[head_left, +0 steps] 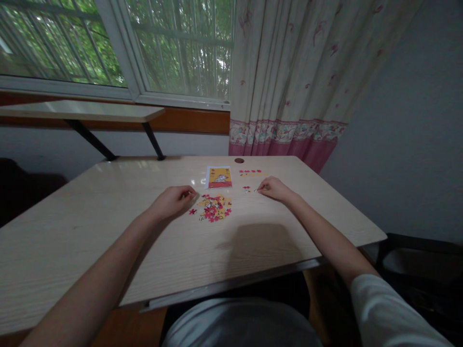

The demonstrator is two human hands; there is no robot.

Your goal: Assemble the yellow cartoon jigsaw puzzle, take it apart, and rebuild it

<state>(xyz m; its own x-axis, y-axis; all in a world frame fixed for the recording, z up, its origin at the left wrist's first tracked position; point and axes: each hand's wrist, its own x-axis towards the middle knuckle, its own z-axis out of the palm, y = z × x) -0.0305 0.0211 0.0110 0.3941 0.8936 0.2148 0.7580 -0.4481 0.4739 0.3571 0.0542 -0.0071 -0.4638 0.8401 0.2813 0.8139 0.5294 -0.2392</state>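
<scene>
A heap of jigsaw puzzle pieces (216, 208), red, yellow and white, lies on the table near its middle. Just left of the heap is my left hand (175, 200), its fingers curled together; what they hold, if anything, is too small to make out. My right hand (278, 189) pinches a small whitish puzzle piece (255, 190) at the tabletop. Beside that piece lie a few loose pieces (246, 188). Farther back, red pieces (250, 171) form a row, with yellow ones in front. A picture card (220, 177) with a white animal on yellow and red lies behind the heap.
The pale wooden table (108, 202) has a round cable hole (239, 160) at its back edge. A raised shelf (83, 111) on black legs stands at the back left. Behind are a window and a floral curtain (285, 96). A dark chair (419, 270) is at the right.
</scene>
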